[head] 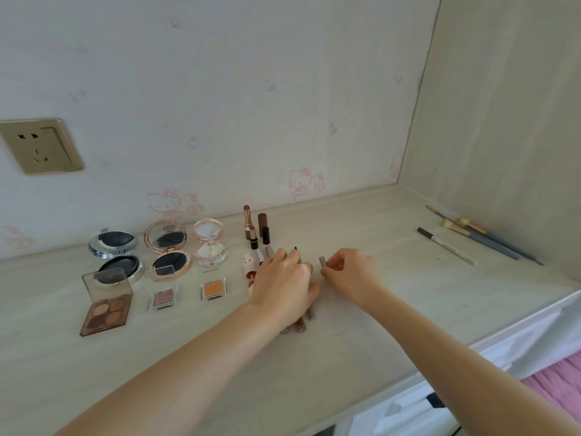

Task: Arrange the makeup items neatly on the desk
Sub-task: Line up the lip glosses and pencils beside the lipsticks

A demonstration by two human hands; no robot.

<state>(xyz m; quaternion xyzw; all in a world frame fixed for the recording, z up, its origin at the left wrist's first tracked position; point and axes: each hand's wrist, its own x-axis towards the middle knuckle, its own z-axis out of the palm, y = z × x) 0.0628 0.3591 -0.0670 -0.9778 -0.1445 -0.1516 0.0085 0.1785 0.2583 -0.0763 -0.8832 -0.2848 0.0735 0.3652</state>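
A gold-framed rectangular wall socket (40,145) sits at nine o'clock on the pale wallpaper printed with faint pink cartoon cats (301,181). At five o'clock, a strip of pink fabric (558,385) lies below white drawer fronts (424,407).

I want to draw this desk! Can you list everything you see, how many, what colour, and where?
round compacts: three, open; silver-black, rose-gold, pink; back left
eyeshadow palette: one, brown, front left
small eyeshadow pans: two, mauve and orange, right of palette
lipsticks: several, red-brown and black, standing mid-desk
lip tubes: a few, reddish, lying under left hand
brushes: three, grey-blue handles, far right
pencil: one, white-grey, beside brushes
socket: one, gold, wall
desk: one, pale wood
left hand: resting on tubes
right hand: pinching grey cap
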